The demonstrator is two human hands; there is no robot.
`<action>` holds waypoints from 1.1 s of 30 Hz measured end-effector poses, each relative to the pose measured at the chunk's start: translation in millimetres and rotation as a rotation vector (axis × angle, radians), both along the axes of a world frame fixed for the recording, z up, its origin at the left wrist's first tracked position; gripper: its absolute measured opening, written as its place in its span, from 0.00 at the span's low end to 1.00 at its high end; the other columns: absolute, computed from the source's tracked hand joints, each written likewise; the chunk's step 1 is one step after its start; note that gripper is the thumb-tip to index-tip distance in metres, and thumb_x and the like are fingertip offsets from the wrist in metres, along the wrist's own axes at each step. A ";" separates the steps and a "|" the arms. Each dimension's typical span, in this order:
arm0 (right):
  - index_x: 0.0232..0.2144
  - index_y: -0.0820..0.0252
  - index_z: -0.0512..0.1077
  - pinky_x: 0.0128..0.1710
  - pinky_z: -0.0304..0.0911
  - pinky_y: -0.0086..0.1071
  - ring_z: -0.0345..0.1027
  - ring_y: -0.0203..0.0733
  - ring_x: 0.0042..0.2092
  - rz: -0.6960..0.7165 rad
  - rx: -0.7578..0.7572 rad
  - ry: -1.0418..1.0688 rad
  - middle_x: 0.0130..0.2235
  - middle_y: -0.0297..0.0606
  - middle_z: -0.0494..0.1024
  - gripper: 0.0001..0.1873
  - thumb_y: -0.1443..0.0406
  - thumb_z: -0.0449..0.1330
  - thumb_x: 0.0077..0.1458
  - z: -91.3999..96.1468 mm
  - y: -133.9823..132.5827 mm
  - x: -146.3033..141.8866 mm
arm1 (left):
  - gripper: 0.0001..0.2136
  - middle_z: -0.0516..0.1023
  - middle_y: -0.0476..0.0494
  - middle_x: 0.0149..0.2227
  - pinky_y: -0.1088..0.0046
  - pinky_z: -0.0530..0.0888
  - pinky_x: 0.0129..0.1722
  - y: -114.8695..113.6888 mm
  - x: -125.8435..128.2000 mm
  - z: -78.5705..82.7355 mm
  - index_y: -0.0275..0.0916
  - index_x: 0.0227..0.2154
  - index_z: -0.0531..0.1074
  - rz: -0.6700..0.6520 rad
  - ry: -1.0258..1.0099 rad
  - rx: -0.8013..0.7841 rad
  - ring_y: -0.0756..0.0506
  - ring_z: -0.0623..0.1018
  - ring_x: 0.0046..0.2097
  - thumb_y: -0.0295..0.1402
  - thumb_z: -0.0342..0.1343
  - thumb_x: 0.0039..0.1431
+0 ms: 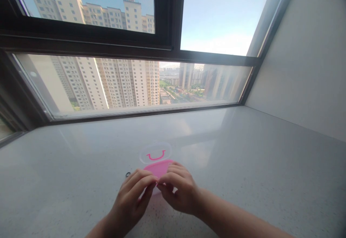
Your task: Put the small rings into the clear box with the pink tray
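A small pink round container point(159, 167) sits on the grey stone sill point(243, 151), with its clear lid point(155, 152) hinged open behind it; the lid bears a pink U-shaped mark. My left hand point(132, 198) and my right hand point(180, 191) meet just in front of the pink container, fingertips pinched together at one spot. What they pinch is too small to make out. A tiny dark ring point(128, 174) lies on the sill just left of my left hand's fingers.
A wide dark-framed window point(167, 49) runs along the back of the sill, with tall buildings outside. A pale wall point(305, 61) closes the right side.
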State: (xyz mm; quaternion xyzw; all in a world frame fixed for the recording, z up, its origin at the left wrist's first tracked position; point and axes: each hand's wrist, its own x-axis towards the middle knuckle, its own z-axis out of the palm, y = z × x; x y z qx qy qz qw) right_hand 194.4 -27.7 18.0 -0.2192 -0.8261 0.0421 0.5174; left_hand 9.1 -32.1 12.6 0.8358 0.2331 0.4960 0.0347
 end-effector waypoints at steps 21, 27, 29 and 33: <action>0.22 0.58 0.63 0.27 0.50 0.29 0.53 0.34 0.23 -0.354 -0.250 -0.160 0.20 0.27 0.58 0.05 0.72 0.55 0.43 6.8 20.0 35.2 | 0.06 0.74 0.42 0.36 0.70 0.72 0.40 10.5 -9.0 1.9 0.38 0.38 0.71 0.185 -0.062 -0.201 0.46 0.74 0.39 0.25 0.52 0.59; 0.21 0.58 0.62 0.26 0.48 0.28 0.52 0.33 0.22 -0.308 -0.276 -0.265 0.19 0.27 0.58 0.06 0.73 0.54 0.40 8.1 21.0 35.7 | 0.10 0.73 0.48 0.29 0.72 0.69 0.36 31.8 -30.7 1.9 0.39 0.29 0.70 0.539 -0.117 -0.356 0.47 0.72 0.33 0.36 0.49 0.61; 0.21 0.58 0.62 0.26 0.49 0.28 0.52 0.34 0.23 -0.292 -0.276 -0.284 0.20 0.27 0.59 0.06 0.73 0.54 0.40 8.6 21.0 36.1 | 0.11 0.71 0.49 0.26 0.72 0.68 0.33 39.4 -37.3 0.7 0.38 0.28 0.71 0.606 -0.116 -0.397 0.47 0.72 0.31 0.38 0.49 0.61; 0.21 0.58 0.62 0.27 0.49 0.29 0.52 0.34 0.23 -0.276 -0.276 -0.312 0.20 0.28 0.60 0.05 0.73 0.54 0.40 9.1 19.8 36.3 | 0.12 0.71 0.50 0.25 0.73 0.68 0.32 45.8 -42.4 -0.9 0.38 0.28 0.72 0.637 -0.086 -0.434 0.47 0.70 0.29 0.39 0.49 0.60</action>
